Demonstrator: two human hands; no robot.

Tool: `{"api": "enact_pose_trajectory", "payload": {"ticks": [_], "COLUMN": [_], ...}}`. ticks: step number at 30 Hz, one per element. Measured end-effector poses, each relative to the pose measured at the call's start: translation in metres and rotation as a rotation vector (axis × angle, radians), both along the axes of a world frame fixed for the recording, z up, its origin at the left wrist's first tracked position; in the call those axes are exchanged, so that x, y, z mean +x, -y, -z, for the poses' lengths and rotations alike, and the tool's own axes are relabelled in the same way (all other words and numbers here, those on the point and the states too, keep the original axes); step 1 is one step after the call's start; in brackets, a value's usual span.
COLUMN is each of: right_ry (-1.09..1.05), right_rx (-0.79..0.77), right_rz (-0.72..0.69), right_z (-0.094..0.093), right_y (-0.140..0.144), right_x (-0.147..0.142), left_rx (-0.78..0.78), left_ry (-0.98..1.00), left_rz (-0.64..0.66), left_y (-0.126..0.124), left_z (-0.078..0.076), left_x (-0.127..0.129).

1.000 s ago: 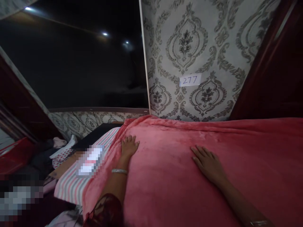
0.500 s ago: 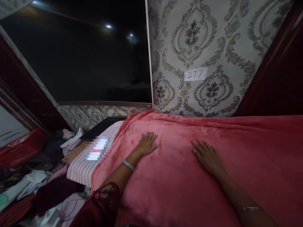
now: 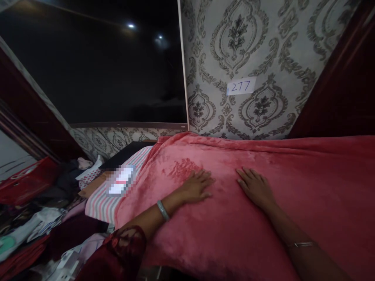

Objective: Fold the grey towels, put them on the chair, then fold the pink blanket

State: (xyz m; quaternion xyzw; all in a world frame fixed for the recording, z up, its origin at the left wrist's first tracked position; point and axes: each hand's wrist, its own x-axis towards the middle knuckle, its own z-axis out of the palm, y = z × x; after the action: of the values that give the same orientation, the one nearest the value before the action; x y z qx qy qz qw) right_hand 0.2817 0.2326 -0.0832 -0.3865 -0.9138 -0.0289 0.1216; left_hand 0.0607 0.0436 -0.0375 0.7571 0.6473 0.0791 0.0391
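Note:
A plush pinkish-red blanket [image 3: 222, 230] lies spread before me, fairly flat, with a long fold along its far edge by the wall. My left hand [image 3: 197, 186] rests on it with fingers stretched toward the right; a pale bangle circles that wrist. To its right, my right hand [image 3: 255, 187] lies flat on the plush, fingers pointing away from me and slightly apart. Neither hand holds anything. Darker, ruffled pile shows just beyond the left hand. Under the blanket's left side a striped cloth [image 3: 101, 207] sticks out.
A large dark television [image 3: 117, 74] hangs above the far left. Patterned wallpaper bears a paper label [image 3: 241, 86] reading 277. At left are a blurred-out item [image 3: 120, 180] on the striped cloth, a red bag [image 3: 27, 177] and heaped clothes [image 3: 43, 222].
My left hand has slid right and a little nearer across the blanket, turning its fingers rightward and leaving ruffled pile behind. My right hand has stayed almost in place.

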Motion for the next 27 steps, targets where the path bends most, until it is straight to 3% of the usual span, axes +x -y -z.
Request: {"api": "enact_pose_trajectory", "payload": {"ticks": [3,7,11,13,14,18,20,22,27], "right_ry": [-0.009,-0.018,-0.034,-0.046,-0.05,-0.041,-0.026,-0.011,-0.025], "right_rx": [0.002,-0.001,-0.009,-0.005,-0.004,-0.008,-0.011,-0.008,-0.002], "right_rz": [0.008,-0.013,-0.007,-0.005,-0.005,-0.007,-0.005,-0.005,-0.013], "right_z": [0.0,-0.001,0.001,0.003,0.003,0.003,0.002,0.0,0.001], "right_y": [0.0,0.0,-0.001,-0.002,-0.002,-0.002,-0.002,-0.001,-0.001], "right_x": [0.0,0.0,-0.001,-0.002,-0.002,-0.001,0.0,0.001,-0.001], "left_rx": [-0.027,-0.087,-0.059,-0.053,-0.06,-0.108,-0.137,-0.141,-0.059], "left_ry": [-0.064,-0.16,-0.277,-0.248,-0.208,-0.063,-0.046,-0.051,-0.13], "left_rz": [-0.28,-0.686,-1.032,-1.027,-0.956,-0.429,-0.333,-0.454,-1.005], "left_y": [-0.011,0.007,0.022,0.015,0.007,-0.034,-0.047,-0.049,-0.016], "left_z": [-0.005,-0.018,-0.032,-0.036,-0.037,-0.029,-0.023,-0.019,-0.022], "left_x": [-0.044,-0.099,-0.117,-0.105,-0.095,-0.047,-0.037,-0.044,-0.102]}}
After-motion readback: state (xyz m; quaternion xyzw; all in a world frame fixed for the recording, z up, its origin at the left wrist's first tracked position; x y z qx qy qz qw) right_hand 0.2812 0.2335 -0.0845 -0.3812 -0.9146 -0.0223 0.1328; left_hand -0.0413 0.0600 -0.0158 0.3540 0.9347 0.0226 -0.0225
